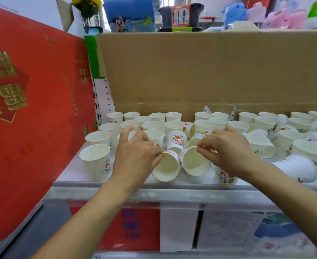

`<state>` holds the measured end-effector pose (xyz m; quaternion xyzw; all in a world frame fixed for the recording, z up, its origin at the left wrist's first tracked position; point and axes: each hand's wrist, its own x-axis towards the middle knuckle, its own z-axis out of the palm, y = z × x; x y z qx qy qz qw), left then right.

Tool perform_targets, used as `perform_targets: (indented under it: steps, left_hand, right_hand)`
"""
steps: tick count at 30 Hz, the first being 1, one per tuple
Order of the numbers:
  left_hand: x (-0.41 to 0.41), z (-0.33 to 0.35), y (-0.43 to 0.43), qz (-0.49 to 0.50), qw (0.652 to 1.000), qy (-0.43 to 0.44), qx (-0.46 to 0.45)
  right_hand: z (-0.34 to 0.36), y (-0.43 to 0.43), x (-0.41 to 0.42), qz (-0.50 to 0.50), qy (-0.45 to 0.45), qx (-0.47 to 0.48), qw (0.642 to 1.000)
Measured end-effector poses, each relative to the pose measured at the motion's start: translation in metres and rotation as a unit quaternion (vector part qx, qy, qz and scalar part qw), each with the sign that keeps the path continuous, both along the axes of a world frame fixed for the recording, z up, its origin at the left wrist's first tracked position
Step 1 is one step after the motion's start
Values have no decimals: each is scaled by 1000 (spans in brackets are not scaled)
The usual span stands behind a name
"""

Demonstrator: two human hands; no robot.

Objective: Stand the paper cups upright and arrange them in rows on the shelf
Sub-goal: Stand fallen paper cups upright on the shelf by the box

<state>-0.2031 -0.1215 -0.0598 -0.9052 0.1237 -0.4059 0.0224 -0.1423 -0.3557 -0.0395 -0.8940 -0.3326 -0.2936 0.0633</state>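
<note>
"Where were the person's hands in the head view?"

"Both were over the front of the shelf point(70, 172). The left hand point(135, 156) pinched the rim of a tilted cup point(167, 166) whose mouth faced the camera, with its index finger sticking out straight above the others. The right hand point(228, 152) pinched the rim of a second tilted cup point(196, 162) between thumb and fingertips. The two cups touched side by side."

"And the other cups?"

"The upright cups point(152, 125) stood in rough rows at the back left, near the cardboard wall point(191, 71). A single upright cup point(96, 159) stood at the front left corner. A printed cup point(177, 140) lay tipped just behind the two held ones. On the right, the jumbled cups point(265, 143) crowded together, and a fallen cup point(295, 168) lay on its side near the front edge. One more cup point(225, 178) sat under the right wrist; it was probably upright, though the arm hid most of it."

"What bordered the shelf?"

"A red box point(32, 109) with gold characters stood along its left end."
</note>
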Motion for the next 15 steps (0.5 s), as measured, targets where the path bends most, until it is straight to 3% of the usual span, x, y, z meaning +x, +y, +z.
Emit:
perform_targets:
  steps: [5,9,12,15]
  left_hand:
    - [10,26,-8,102,988,120,13]
    - [20,40,-10,138,976,161,40]
    - [22,45,-11,125,969,213,19]
    - [11,35,-8,56,958,275,-60]
  right_hand:
    - [24,7,13,-31,139,30,989]
    - [29,14,20,-34,179,-7,983]
    - [30,12,19,-13,194,-12,981]
    - [31,-1,12,32,228,-16,973]
